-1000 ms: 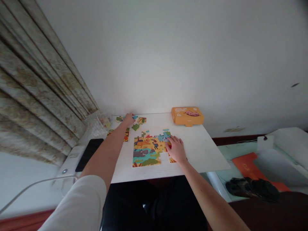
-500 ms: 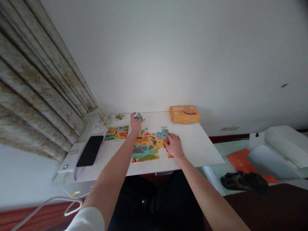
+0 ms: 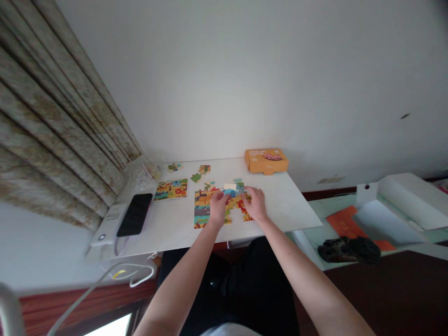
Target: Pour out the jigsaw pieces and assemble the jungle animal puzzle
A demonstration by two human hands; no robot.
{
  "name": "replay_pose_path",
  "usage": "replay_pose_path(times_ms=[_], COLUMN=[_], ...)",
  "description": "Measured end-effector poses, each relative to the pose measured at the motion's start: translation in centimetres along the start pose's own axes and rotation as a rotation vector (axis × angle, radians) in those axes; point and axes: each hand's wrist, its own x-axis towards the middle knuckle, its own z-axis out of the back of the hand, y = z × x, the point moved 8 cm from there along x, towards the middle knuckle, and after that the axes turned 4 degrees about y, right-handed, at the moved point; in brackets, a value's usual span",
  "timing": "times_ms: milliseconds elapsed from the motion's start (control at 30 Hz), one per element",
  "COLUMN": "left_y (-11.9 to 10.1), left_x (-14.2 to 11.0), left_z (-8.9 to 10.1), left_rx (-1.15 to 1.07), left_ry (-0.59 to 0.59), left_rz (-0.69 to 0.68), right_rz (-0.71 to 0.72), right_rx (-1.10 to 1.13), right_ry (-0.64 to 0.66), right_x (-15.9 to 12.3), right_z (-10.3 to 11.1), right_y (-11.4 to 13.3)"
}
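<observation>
Okay, status: our left hand point(image 3: 219, 207) is closed at the fingertips on a blue jigsaw piece point(image 3: 229, 192), pinching it just ahead of the knuckles, over the top edge of the part-built jigsaw puzzle point(image 3: 210, 211). A pale patch point(image 3: 230, 186) sits right beyond that piece; too small to tell what it is.

Our right hand point(image 3: 255, 204) is just to the right of the left, fingers curled down with the fingertips point(image 3: 247, 193) on the puzzle's upper right area. We can't tell if it's gripping a piece.

The puzzle lies mostly under and below the left hand, its gaps showing the white board point(image 3: 182, 238) underneath. Further left of the left hand is a finished-looking block of puzzle point(image 3: 171, 189), flat on the board. Loose jigsaw pieces point(image 3: 196, 178) lie up and to the left of both hands.

Up and to the right, beyond the right hand, an orange puzzle box point(image 3: 266, 161) sits at the board's far edge. A black phone point(image 3: 135, 214) lies well left of the left hand, beside a white power bank point(image 3: 107, 224). A patterned curtain point(image 3: 52, 116) hangs further left. An orange envelope point(image 3: 345, 221) and dark shoes point(image 3: 348, 249) lie well right of the right hand.
</observation>
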Motion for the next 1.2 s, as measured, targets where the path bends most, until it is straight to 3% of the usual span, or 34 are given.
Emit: replay_pose_path(times_ms=[133, 267, 467, 667, 800, 867, 967, 1033, 1100, 1200], left_y=[-0.1, -0.2, 0.4, 0.5, -0.1, -1.4, -3.3, -3.4, -2.9, -2.3], left_x=[-1.5, -2.8, -3.7, -3.7, -3.7, -3.9, -4.9, -5.7, -6.2, -6.6], left_z=[0.4, 0.7, 1.1, 1.5, 1.6, 2.0, 1.9, 1.3, 0.9, 0.5], left_rx=[-0.014, -0.019, 0.037, 0.015, 0.024, 0.218, 0.744, 1.095, 1.333, 1.475], left_ry=[0.044, 0.079, 0.096, 0.073, 0.123, 0.139, 0.194, 0.256, 0.299, 0.320], left_rz=[0.009, -0.017, -0.031, -0.011, -0.040, -0.159, -0.399, -0.502, -0.538, -0.545], right_rz=[-0.016, -0.058, 0.188, 0.320, 0.427, 0.425, 0.368, 0.324, 0.299, 0.309], right_rx=[0.222, 0.434, 0.176, 0.062, 0.075, 0.078, 0.071, 0.052, 0.030, 0.012], right_ry=[-0.037, 0.153, 0.226, 0.285, 0.261, 0.243, 0.225, 0.246, 0.307, 0.420], right_x=[0.2, -0.7, -2.3, -2.4, -2.1, -1.3, 1.2, 3.3, 5.4, 8.0], right_z=[1.3, -0.1, 0.4, 0.3, 0.1, -0.2, -0.8, -1.6, -2.8, -4.7], right_y=[0.4, 1.9, 5.8, 6.7, 6.6, 5.6, 3.3, 1.9, 0.9, 0.8])
